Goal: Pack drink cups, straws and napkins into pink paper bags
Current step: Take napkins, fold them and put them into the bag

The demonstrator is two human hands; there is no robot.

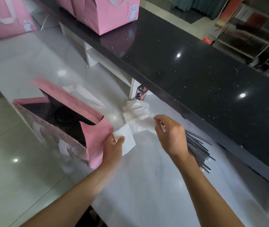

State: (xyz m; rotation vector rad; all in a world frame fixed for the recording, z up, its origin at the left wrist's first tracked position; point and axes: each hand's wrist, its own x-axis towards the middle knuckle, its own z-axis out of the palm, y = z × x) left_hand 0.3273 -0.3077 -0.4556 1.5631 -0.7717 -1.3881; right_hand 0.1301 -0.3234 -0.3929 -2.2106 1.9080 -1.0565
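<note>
Centre frame: our left hand (113,145) pinches a napkin (125,140) between thumb and fingers, touching the near end of the open bag (61,122). The bag's mouth lies up and left of that grip, its long axis running from lower left to upper right; the left hand is plainly the nearer. Our right hand (170,133), fingers curled, pinches another sheet at the napkin pile (137,112). Straws (197,149) lie just right of it. Dark cup lids, we judge, sit inside the bag.
</note>
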